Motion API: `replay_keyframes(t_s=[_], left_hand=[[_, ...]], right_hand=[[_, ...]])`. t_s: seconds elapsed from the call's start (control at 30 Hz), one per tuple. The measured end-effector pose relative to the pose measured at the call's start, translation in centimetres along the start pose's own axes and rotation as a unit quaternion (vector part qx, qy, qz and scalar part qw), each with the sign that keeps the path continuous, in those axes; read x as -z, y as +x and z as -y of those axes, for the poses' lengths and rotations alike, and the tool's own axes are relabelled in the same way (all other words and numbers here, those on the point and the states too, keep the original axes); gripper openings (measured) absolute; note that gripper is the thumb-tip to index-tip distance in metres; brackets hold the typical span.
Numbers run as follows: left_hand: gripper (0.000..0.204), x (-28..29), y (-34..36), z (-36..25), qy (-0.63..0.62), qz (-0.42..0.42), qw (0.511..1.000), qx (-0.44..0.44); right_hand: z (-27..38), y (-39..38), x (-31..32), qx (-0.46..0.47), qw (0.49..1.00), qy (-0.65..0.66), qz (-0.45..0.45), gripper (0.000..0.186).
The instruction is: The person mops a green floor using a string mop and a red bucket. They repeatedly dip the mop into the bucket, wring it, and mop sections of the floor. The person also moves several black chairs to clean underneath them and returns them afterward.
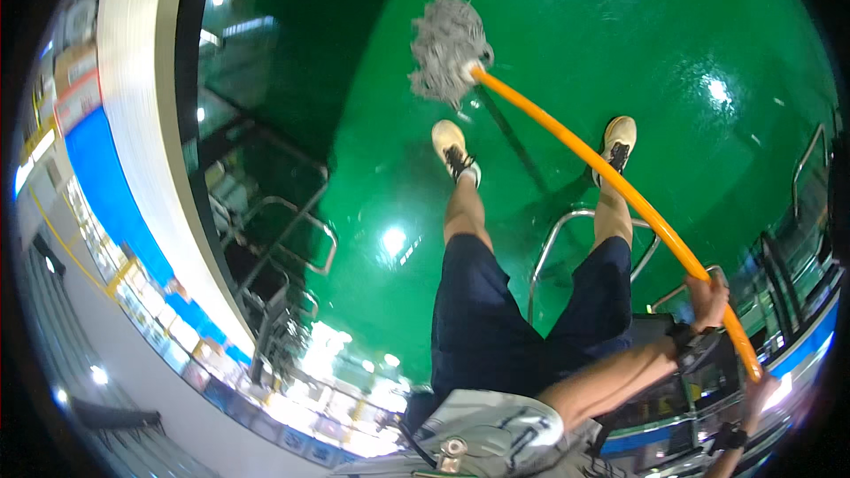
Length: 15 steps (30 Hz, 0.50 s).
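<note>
Shiny green floor [726, 18] fills most of the view, with bright lamps shining in it. On it lies the gray string mop head [447, 49], just in front of the left shoe [453, 149]. Its orange handle [620, 184] slants back past the right shoe [619, 137] to the person's right side. Up near the top end, the left hand [708, 299] has its fingers wrapped around the handle. Lower in the view, the right hand [761, 388] seems closed on the very end, but it is small and hard to see.

This looks like the mopping part. The next push should need both hands to hold on tight and swing the mop head flat.

A long pale table [142, 53] runs along the left, with metal chair legs [332, 252] near it. A silver tube [547, 248] bends close by the right leg, so bumps could happen there. Ahead and to the right is the most open room.
</note>
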State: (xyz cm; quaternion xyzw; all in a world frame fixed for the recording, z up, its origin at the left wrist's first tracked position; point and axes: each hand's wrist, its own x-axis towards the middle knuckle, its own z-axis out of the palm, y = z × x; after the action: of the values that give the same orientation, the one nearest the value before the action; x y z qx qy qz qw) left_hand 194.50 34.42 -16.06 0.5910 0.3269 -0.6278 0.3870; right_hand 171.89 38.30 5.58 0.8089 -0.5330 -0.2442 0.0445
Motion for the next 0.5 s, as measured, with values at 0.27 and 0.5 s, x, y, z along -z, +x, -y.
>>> replay_keyframes(t_s=[0.27, 0.5], left_hand=[[0.013, 21.2, 18.9, -36.5, 0.055, -0.091, 0.97, -0.22], [0.015, 45.3, 20.5, -71.7, 0.196, -0.199, 0.922, -0.268]], right_hand=[[40.8, 23.9, 0.1, -0.063, 0.945, 0.155, 0.279, 0.028], [73.9, 32.9, 11.8, 0.042, 0.699, 0.648, 0.298, 0.023]])
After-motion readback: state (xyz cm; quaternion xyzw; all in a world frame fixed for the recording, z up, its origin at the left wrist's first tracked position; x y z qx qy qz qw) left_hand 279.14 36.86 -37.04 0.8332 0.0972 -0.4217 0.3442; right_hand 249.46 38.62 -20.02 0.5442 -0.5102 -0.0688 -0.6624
